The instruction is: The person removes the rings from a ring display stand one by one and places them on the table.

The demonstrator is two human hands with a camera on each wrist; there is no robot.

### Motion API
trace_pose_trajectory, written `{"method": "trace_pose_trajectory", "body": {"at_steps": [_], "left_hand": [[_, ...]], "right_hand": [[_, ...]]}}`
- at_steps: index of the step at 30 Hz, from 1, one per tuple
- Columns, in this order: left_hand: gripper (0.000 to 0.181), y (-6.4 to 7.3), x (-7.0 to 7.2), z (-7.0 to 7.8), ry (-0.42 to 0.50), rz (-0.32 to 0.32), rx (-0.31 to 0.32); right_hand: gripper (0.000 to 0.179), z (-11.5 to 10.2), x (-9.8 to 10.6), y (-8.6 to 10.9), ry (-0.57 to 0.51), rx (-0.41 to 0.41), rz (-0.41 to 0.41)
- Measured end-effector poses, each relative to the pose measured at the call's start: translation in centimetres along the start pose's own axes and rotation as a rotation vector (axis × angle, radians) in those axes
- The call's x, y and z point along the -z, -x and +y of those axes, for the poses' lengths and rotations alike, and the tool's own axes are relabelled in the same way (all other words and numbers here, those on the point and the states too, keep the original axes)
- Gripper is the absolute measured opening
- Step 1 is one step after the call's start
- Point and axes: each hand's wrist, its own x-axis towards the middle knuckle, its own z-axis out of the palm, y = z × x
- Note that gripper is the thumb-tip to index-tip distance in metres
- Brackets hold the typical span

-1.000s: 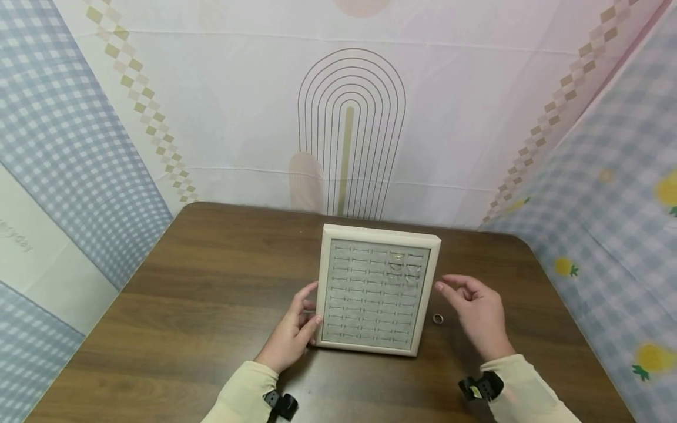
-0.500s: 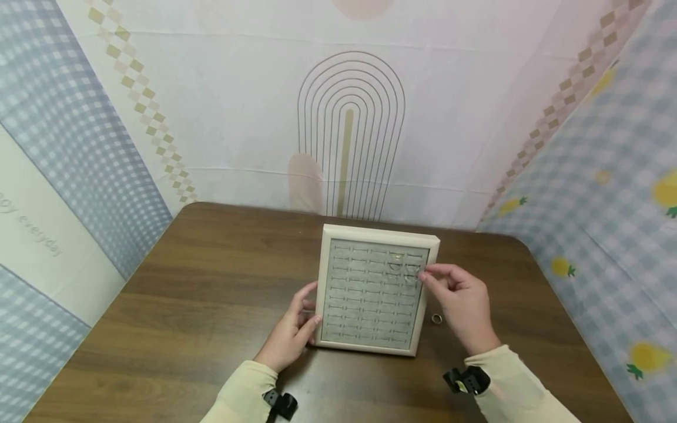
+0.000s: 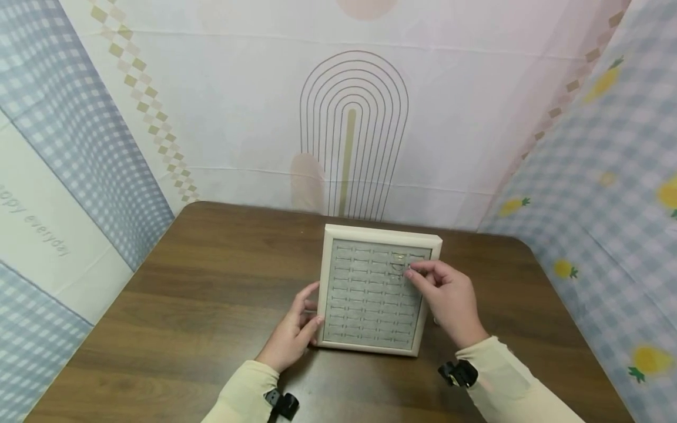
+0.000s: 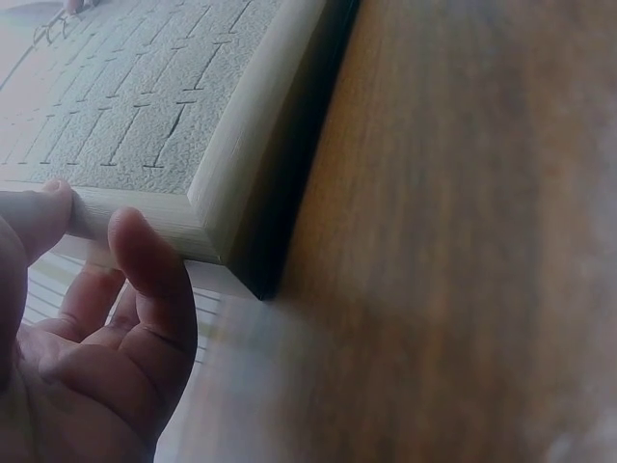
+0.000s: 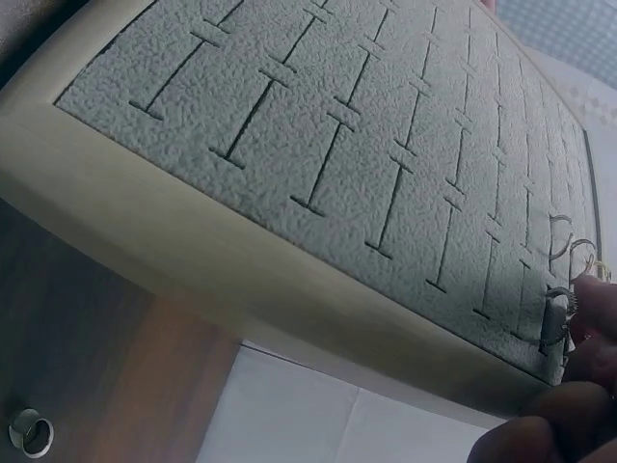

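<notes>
A ring display tray [image 3: 370, 294] with a pale frame and a grey slotted pad stands tilted on the brown table. My left hand [image 3: 291, 335] grips its lower left edge, thumb on the front and fingers behind, as the left wrist view shows with the frame [image 4: 154, 217]. My right hand [image 3: 449, 299] is at the upper right of the pad, thumb and index finger pinching a ring [image 5: 556, 316] at a slot near the edge. Close beside these fingertips, a few other rings [image 5: 560, 236] sit in the slots. The fingers partly cover the pinched ring.
A loose ring [image 5: 32, 434] lies on the table [image 3: 222, 282] to the right of the tray, mostly hidden by the right hand in the head view. Behind the table hangs a patterned cloth [image 3: 254, 117], with checked cloth [image 3: 576, 223] on the right side.
My right hand has moved left and slightly up, from beside the tray onto the upper right of its pad. The left hand and the tray stay in place.
</notes>
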Motion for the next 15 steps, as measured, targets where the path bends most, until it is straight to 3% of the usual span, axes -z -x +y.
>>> {"method": "trace_pose_trajectory", "body": {"at_steps": [15], "left_hand": [[0.063, 0.02, 0.00, 0.45, -0.008, 0.002, 0.001]], "right_hand": [[0.019, 0.10, 0.28, -0.09, 0.004, -0.016, -0.019]]}}
